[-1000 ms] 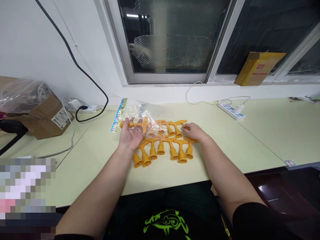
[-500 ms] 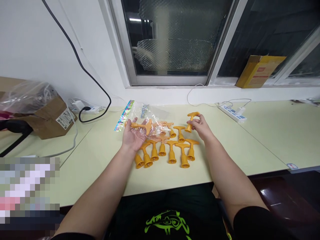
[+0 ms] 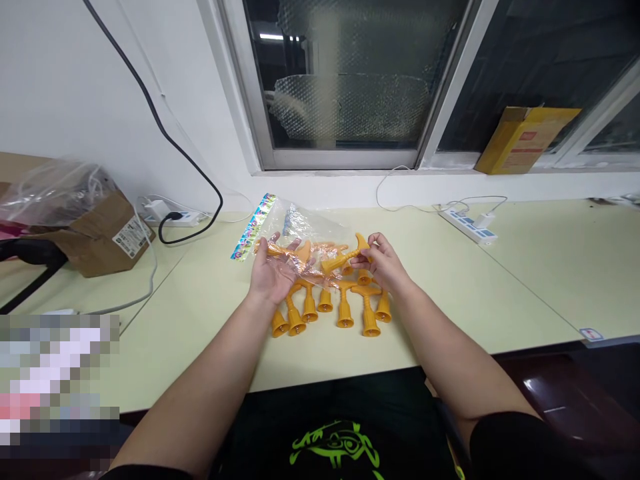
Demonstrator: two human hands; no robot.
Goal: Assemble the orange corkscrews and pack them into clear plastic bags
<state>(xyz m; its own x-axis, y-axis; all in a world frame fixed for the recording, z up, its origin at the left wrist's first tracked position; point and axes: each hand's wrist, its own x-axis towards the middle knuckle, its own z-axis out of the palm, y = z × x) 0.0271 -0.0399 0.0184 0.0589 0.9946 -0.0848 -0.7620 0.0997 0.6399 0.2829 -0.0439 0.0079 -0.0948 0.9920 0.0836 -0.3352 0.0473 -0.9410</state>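
Observation:
My left hand (image 3: pixel 273 277), palm up, has its thumb curled over a clear plastic bag (image 3: pixel 320 227) with a colourful printed header strip. One yellow T-handled corkscrew (image 3: pixel 287 251) lies inside the bag, across my left fingers. My right hand (image 3: pixel 384 263) pinches another yellow corkscrew (image 3: pixel 343 261) by its handle. That one is tilted nearly flat, its bell-shaped end pointing left at the right side of the bag; whether it is inside the opening I cannot tell. Below my hands several more corkscrews (image 3: pixel 369 313) stand on the table, some partly hidden by the bag.
A pale yellow-green table (image 3: pixel 525 280) runs along the wall under a window. At left sits an open cardboard box (image 3: pixel 107 233) with plastic in it. Power strips (image 3: pixel 467 223) lie at the back, and a black cable (image 3: pixel 170 137) hangs at left. A yellow carton (image 3: pixel 527 141) leans on the sill.
My right hand has moved left, bringing its corkscrew from upright beside the group to tilted at the bag's right side. My left hand still holds the bag, shifted slightly right.

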